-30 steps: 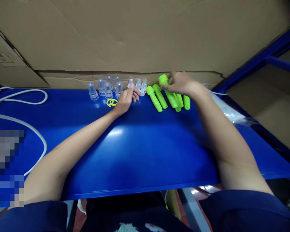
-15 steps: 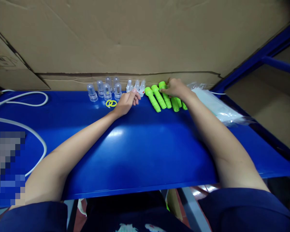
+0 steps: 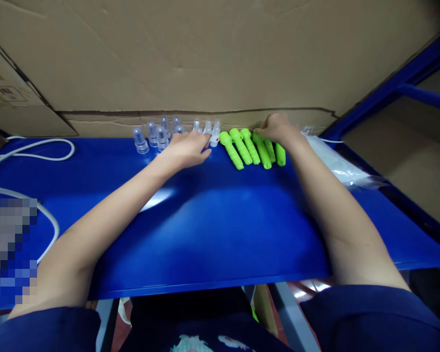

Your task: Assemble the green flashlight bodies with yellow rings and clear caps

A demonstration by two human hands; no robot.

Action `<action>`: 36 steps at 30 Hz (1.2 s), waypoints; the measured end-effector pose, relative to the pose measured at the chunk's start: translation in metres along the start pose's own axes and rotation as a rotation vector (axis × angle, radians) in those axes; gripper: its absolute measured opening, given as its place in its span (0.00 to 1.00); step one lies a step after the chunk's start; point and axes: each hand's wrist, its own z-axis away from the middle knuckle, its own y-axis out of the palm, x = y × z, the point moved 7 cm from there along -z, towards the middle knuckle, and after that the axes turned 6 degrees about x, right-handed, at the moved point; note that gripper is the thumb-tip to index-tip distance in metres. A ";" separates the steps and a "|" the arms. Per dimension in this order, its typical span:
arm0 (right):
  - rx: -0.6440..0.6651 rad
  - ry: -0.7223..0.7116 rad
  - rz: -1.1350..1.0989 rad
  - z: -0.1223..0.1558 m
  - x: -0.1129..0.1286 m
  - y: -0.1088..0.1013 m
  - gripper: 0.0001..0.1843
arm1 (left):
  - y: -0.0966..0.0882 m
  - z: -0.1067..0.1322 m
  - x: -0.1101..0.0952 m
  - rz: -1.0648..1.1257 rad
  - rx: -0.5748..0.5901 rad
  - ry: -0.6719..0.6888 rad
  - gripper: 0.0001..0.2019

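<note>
My left hand (image 3: pixel 188 148) is palm down over the blue table, thumb stretched out to the right, fingers reaching towards small clear cone-shaped parts (image 3: pixel 215 133). It looks open, its fingertips partly hidden. Left of it stand several clear plastic caps (image 3: pixel 140 140), some partly covered by the hand. My right hand (image 3: pixel 277 129) is bent over the upper ends of a row of lime-green flashlights (image 3: pixel 231 150). Its fingers close at the top of a green flashlight (image 3: pixel 263 152) in the middle of the row; the far fingers are hidden.
A clear plastic bag (image 3: pixel 339 159) with pale contents lies to the right. White cable (image 3: pixel 40 149) loops over the left side of the blue table (image 3: pixel 212 234). A cardboard wall (image 3: pixel 190 63) rises behind, and a blue metal frame (image 3: pixel 388 83) borders the right.
My left hand has turned palm down and opened out, now covering the yellow rings. My right hand has shifted slightly right, from the third green flashlight to those beside it.
</note>
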 end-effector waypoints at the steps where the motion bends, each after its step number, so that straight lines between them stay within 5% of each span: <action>1: 0.036 0.049 0.028 0.000 -0.003 0.002 0.20 | -0.005 0.001 0.004 -0.026 0.037 -0.038 0.07; 5: 0.146 0.104 0.064 0.001 -0.003 0.009 0.20 | -0.006 0.002 0.044 -0.139 0.187 -0.197 0.04; 12: 0.186 0.063 0.068 0.001 0.001 0.013 0.20 | 0.006 -0.007 0.097 -0.169 0.197 -0.322 0.13; 20: 0.202 0.055 0.023 0.004 0.000 0.013 0.21 | -0.005 0.000 0.088 -0.030 0.184 -0.438 0.13; 27: 0.196 0.050 0.012 0.001 -0.006 0.004 0.22 | 0.017 -0.013 0.091 -0.041 0.220 -0.176 0.14; 32: 0.162 -0.026 0.066 0.010 0.006 -0.010 0.22 | 0.022 -0.010 0.095 -0.099 0.238 -0.283 0.10; 36: 0.118 -0.105 0.136 0.026 0.032 -0.021 0.19 | 0.014 -0.010 0.085 0.022 0.267 -0.176 0.06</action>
